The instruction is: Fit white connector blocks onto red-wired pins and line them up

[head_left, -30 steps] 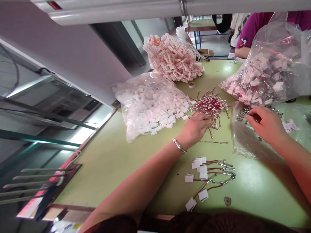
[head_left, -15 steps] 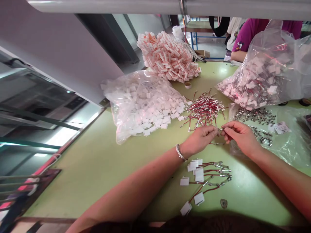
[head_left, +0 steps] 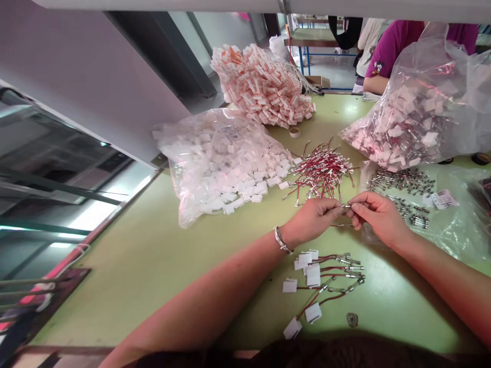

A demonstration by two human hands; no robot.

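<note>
Presently, I count two hands above one green surface (head_left: pixel 153 255): the left hand (head_left: pixel 318 219) and the right hand (head_left: pixel 378 215), each closed in a fingertip pinch on one small metal piece (head_left: pixel 347 206) held between them. Just beyond lies one heap of red leads (head_left: pixel 322 168), too dense to count. Right of it, one flat bag (head_left: pixel 456 225) bears numerous metal-ended cylinders (head_left: pixel 402 181). Nearer the camera I record at least six white connectors (head_left: pixel 313 275) with red wires. Both forearms angle inward from the lower corners, fingertips nearly meeting.
</note>
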